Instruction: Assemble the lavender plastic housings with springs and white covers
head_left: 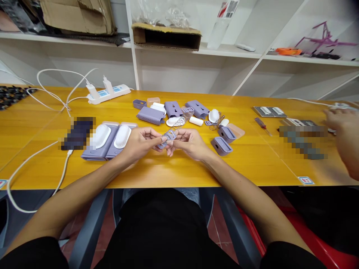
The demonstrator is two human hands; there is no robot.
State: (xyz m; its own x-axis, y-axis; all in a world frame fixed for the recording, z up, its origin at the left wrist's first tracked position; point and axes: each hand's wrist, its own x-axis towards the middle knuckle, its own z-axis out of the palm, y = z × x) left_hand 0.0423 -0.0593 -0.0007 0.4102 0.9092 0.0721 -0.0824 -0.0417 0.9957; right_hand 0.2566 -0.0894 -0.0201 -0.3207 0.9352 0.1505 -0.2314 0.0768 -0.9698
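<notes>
Over the middle of the table, my left hand [141, 144] and my right hand [192, 144] meet fingertip to fingertip. Between them is a thin metal coil spring [171, 132], with a small purple plastic plate [162, 145] at its near end. Both hands are closed in a pinch on these pieces; the fingers partly cover them. Just behind lie purple perforated housings [151, 115] and a white oval cap [175, 121]. More loose springs [217, 122] are to the right of these. Two purple cases with white rounded tops [122, 136] stand left of my left hand.
Two purple end pieces [221, 145] sit right of my right hand. A screwdriver [263, 126] lies farther right, near another person's hand [343, 130]. White cables and a power strip [109, 94] are at back left. Shelves [179, 69] rise behind the table [174, 175].
</notes>
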